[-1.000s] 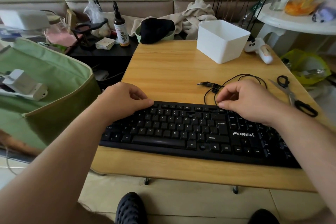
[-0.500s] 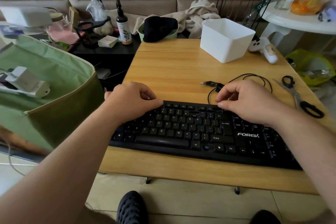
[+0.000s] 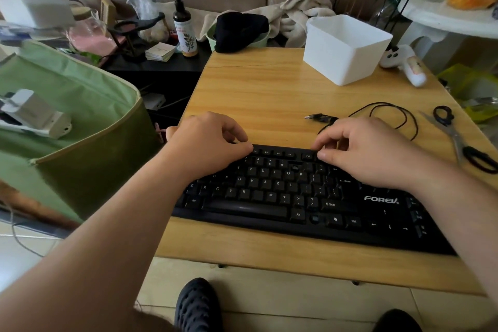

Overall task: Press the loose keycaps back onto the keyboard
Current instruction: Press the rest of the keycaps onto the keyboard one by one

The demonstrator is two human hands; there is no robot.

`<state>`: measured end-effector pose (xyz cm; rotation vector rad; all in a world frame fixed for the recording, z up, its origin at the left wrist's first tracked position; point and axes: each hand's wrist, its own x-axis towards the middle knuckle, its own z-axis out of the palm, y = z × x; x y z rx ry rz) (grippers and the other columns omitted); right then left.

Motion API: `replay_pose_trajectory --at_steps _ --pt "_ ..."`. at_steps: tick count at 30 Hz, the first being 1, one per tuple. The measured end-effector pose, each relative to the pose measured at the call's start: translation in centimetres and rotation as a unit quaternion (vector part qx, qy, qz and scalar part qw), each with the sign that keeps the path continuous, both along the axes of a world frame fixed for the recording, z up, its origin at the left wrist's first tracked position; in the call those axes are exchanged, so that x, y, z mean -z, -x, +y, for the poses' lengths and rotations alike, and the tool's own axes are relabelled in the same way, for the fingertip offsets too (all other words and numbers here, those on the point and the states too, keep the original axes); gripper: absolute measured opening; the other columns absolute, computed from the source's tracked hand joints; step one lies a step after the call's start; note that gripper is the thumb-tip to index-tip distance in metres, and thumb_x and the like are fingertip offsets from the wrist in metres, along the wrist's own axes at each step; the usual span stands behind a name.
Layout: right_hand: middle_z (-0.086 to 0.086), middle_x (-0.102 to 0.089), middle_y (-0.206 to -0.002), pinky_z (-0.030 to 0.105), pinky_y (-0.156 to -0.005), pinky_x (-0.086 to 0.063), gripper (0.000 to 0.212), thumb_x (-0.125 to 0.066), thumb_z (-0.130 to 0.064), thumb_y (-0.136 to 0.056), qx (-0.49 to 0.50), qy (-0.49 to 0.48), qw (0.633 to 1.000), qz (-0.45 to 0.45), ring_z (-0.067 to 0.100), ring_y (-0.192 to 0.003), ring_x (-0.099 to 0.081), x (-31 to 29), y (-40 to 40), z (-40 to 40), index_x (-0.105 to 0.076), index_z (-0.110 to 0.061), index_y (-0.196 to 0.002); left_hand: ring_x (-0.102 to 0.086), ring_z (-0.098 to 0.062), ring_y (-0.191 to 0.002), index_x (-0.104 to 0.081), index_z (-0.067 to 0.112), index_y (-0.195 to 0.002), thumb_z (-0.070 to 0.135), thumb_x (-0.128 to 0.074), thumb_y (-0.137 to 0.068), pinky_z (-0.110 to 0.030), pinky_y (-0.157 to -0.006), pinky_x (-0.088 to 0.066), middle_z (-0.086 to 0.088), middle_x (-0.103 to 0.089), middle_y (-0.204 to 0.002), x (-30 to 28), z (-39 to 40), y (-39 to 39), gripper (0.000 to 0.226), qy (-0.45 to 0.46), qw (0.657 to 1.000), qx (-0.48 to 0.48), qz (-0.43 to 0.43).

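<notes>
A wooden table (image 3: 269,100) is seen from above, with a black keyboard (image 3: 304,202) laid along its near edge. The left hand (image 3: 204,143) is rested on the keyboard's upper left corner, fingers curled under; whether anything is held cannot be told. The right hand (image 3: 369,153) is set on the top key row, fingertips bent down onto the keys, and no keycap can be made out in it. A white bin (image 3: 345,48), scissors (image 3: 458,140) and a coiled cable (image 3: 377,113) are placed behind.
</notes>
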<state>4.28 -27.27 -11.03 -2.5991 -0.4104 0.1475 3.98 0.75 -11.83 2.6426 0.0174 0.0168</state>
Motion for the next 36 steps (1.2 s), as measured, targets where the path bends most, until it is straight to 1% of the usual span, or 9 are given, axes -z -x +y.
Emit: replay_pose_trajectory --at_steps 5,10,16,20,23,26,30,34,36 --pt "-0.018 -0.067 -0.084 0.026 -0.072 -0.047 0.019 -0.076 -0.034 -0.091 -0.009 -0.002 1.000 -0.008 0.001 -0.078 -0.060 0.3 -0.3 0.2 -0.071 -0.050 -0.083 -0.055 0.004 -0.096 -0.072 0.046 -0.090 0.056 -0.073 -0.084 -0.053 -0.114 -0.032 0.022 -0.068 -0.097 -0.5 -0.8 0.0 0.012 0.029 0.999 0.005 0.015" --pt "-0.019 -0.068 -0.086 0.024 -0.069 -0.045 0.021 -0.074 -0.034 -0.092 -0.012 0.002 1.000 -0.008 0.001 -0.079 -0.060 0.5 -0.5 0.2 -0.069 -0.052 -0.080 -0.060 0.005 -0.093 -0.073 0.046 -0.086 0.062 -0.076 -0.079 -0.049 -0.107 -0.045 0.024 -0.069 -0.090 -0.5 -1.7 0.0 0.018 0.045 0.998 0.021 0.039" --pt "-0.021 -0.066 -0.091 0.019 -0.072 -0.039 0.021 -0.071 -0.032 -0.095 -0.012 -0.023 1.000 -0.017 -0.005 -0.083 -0.055 0.8 -0.7 0.7 -0.071 -0.050 -0.083 -0.064 0.004 -0.090 -0.075 0.048 -0.085 0.054 -0.076 -0.083 -0.044 -0.097 -0.054 0.030 -0.070 -0.086 -0.6 -1.8 -0.1 0.006 0.064 0.995 0.036 0.067" --pt "-0.017 -0.062 -0.093 0.013 -0.071 -0.035 0.014 -0.069 -0.035 -0.096 -0.014 -0.041 0.998 -0.036 -0.005 -0.084 -0.053 1.2 -0.5 2.5 -0.076 -0.044 -0.105 -0.063 0.007 -0.070 -0.077 0.041 -0.096 0.022 -0.060 -0.104 -0.017 -0.065 -0.049 0.021 -0.074 -0.098 -0.5 -1.0 -0.9 0.026 0.085 0.993 0.033 0.077" --pt "-0.015 -0.057 -0.098 0.015 -0.075 -0.035 0.027 -0.062 -0.035 -0.101 -0.048 -0.018 0.998 -0.036 -0.002 -0.088 -0.050 1.3 -0.3 4.2 -0.071 -0.041 -0.125 -0.066 0.003 -0.082 -0.077 0.039 -0.099 0.012 -0.053 -0.106 -0.016 -0.066 -0.046 0.020 -0.075 -0.096 -0.3 -0.9 -1.2 0.037 0.095 0.991 0.035 0.082" --pt "-0.015 -0.052 -0.107 0.026 -0.091 -0.037 0.035 -0.054 -0.030 -0.106 -0.081 0.022 0.996 -0.007 0.005 -0.104 -0.044 1.2 -0.4 4.5 -0.063 -0.041 -0.138 -0.066 0.001 -0.086 -0.077 0.038 -0.099 0.012 -0.054 -0.106 -0.017 -0.068 -0.046 0.019 -0.075 -0.096 -0.2 -0.9 -1.3 0.036 0.105 0.991 0.038 0.079" --pt "-0.015 -0.063 -0.123 0.031 -0.103 -0.041 0.032 -0.056 -0.023 -0.105 -0.054 0.018 0.998 0.003 0.010 -0.120 -0.054 0.1 -1.0 1.8 -0.071 -0.045 -0.122 -0.064 0.002 -0.083 -0.076 0.040 -0.102 0.016 -0.054 -0.107 -0.005 -0.058 -0.040 0.020 -0.073 -0.100 -0.1 -0.9 -1.3 0.032 0.089 0.993 0.039 0.068" --pt "-0.025 -0.066 -0.114 0.027 -0.089 -0.042 0.025 -0.063 -0.026 -0.101 -0.013 0.015 1.000 0.013 0.003 -0.109 -0.058 -0.6 -0.9 -1.3 -0.074 -0.047 -0.109 -0.061 0.002 -0.084 -0.075 0.039 -0.106 0.014 -0.050 -0.108 0.008 -0.052 -0.030 0.019 -0.071 -0.105 -0.3 -1.2 -1.1 0.036 0.080 0.994 0.033 0.060" --pt "-0.021 -0.067 -0.109 0.031 -0.089 -0.048 0.022 -0.068 -0.029 -0.097 -0.016 0.029 0.999 0.006 0.004 -0.101 -0.060 -0.2 -0.5 -1.8 -0.075 -0.047 -0.107 -0.062 0.006 -0.074 -0.075 0.039 -0.106 0.013 -0.049 -0.108 0.006 -0.048 -0.031 0.019 -0.071 -0.106 -0.5 -1.5 -0.9 0.037 0.076 0.995 0.033 0.062"
